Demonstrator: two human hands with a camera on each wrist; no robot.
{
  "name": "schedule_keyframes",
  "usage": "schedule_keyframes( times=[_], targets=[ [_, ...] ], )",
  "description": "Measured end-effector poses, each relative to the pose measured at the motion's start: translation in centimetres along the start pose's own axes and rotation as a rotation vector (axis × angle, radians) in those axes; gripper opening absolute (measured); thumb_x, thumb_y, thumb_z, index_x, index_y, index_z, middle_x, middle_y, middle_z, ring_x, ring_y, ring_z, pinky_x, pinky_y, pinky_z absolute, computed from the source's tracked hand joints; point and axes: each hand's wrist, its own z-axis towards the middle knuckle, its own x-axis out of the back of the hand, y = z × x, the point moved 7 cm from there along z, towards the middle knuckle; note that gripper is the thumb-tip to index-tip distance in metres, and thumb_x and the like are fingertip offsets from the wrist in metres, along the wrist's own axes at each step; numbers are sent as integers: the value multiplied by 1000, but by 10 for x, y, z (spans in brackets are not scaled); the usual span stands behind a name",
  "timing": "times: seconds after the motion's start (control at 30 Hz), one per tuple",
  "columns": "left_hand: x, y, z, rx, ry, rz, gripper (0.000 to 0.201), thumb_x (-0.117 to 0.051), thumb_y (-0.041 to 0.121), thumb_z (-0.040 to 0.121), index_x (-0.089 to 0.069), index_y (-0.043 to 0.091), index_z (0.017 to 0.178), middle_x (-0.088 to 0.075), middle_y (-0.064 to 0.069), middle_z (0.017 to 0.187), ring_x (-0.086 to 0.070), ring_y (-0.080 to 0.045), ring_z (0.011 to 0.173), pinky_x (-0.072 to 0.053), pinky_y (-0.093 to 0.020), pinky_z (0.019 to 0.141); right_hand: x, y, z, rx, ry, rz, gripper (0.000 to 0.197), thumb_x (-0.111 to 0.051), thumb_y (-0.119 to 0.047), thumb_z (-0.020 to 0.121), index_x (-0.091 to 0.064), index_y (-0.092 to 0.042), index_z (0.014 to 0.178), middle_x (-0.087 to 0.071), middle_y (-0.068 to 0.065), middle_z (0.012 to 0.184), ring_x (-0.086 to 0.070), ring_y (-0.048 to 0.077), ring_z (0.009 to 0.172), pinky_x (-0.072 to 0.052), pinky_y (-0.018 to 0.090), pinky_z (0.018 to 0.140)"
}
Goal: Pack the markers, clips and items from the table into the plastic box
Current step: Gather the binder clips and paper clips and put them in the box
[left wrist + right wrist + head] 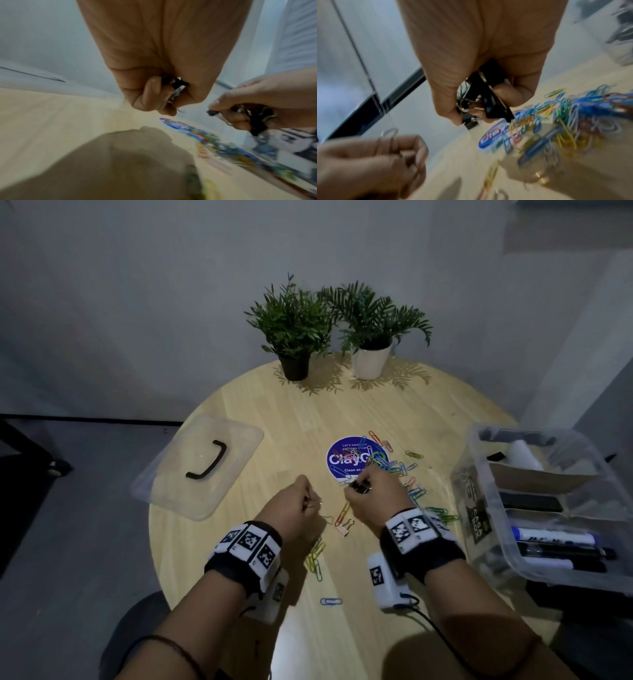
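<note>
Just in front of the round blue sticker [357, 459], both fists are closed: the right hand [375, 501] clamps black binder clips [485, 97], the left hand [297, 506] grips black clips [176, 86], beside scattered colourful paper clips [399, 469].

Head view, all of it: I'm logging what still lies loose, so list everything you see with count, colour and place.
Table: one, round, light wood.
Plastic box: one, clear, table's right edge, open.
Markers: several, dark and blue-labelled, inside the box.
Lid: one, clear with black handle, on the left.
Paper clips: many, mixed colours, scattered at centre and right.
Pink binder clip: one, between the hands.
Sticker: one, blue, round, centre.
Potted plants: two, green, far edge.
Left hand: grips small clips.
Right hand: grips black binder clips.
</note>
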Motion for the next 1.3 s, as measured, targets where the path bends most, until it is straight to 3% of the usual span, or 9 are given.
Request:
schedule_keyframes(
  times=[0.07, 0.23, 0.4, 0.67, 0.8, 0.93, 1.03, 1.13, 1.3],
  targets=[
    [-12, 16, -6, -41, -33, 42, 7, -46, 20, 95, -46, 17, 102, -53, 13, 81, -51, -10, 74, -33, -21, 59, 20, 7, -9, -27, 48, 173, 22, -67, -31, 79, -56, -16, 91, -66, 7, 92, -66, 26, 82, -58, 39, 72],
    [-45, 28, -10, -20, -104, 274, 24, -42, 23, 97, -47, 8, 114, -58, -13, 115, -58, -31, 102, -41, -35, 79, 69, 15, -37, 51, 209, 242, 20, -69, -28, 83, -57, -13, 90, -62, 0, 88, -57, 14, 77, -40, 10, 55],
    [-60, 36, -18, 42, -48, 441, 28, -34, 21, 100, -43, 4, 119, -53, -18, 120, -59, -37, 106, -45, -40, 81, 99, 23, -61, 69, 264, 375, 23, -71, -34, 81, -59, -16, 87, -63, 1, 85, -57, 16, 69, -50, 31, 65],
    [-66, 54, -18, 36, -53, 607, 32, -38, 18, 97, -40, 1, 125, -49, -17, 124, -59, -37, 109, -47, -41, 83, 159, 27, -89, 91, 334, 386, 24, -68, -32, 84, -57, -11, 90, -58, 3, 73, -54, 17, 54, -47, 28, 53],
    [-70, 65, -18, 6, -81, 644, 35, -39, 20, 97, -42, 2, 127, -48, -16, 123, -58, -35, 110, -47, -40, 83, 181, 36, -89, 66, 350, 355, 27, -69, -35, 83, -59, -12, 92, -62, 7, 77, -56, 19, 56, -49, 28, 56],
    [-66, 70, -14, -5, -82, 615, 33, -36, 19, 99, -42, 2, 127, -48, -17, 125, -56, -36, 113, -46, -42, 89, 207, 47, -72, -11, 338, 289, 31, -68, -37, 83, -67, -8, 93, -64, 1, 71, -59, 7, 54, -46, 21, 53],
    [-56, 69, -7, 15, -72, 519, 30, -36, 20, 100, -40, 3, 124, -51, -19, 124, -58, -37, 109, -46, -42, 87, 223, 53, -46, -100, 337, 274, 35, -65, -36, 84, -72, -2, 90, -65, 7, 68, -64, 23, 63, -49, 30, 62],
    [-44, 74, -6, -38, -43, 444, 27, -40, 24, 99, -42, 7, 119, -54, -16, 121, -59, -34, 106, -46, -40, 84, 228, 56, -16, -183, 324, 243, 38, -63, -32, 84, -69, 6, 89, -70, 17, 83, -65, 30, 69, -52, 34, 66],
    [-31, 78, -13, -107, -17, 427, 19, -40, 19, 98, -43, 11, 116, -55, -12, 121, -59, -28, 100, -42, -30, 76, 215, 63, 14, -286, 229, 108, 45, -65, -24, 86, -57, -1, 124, -58, 17, 128, -55, 34, 118, -37, 27, 70]
  ],
)
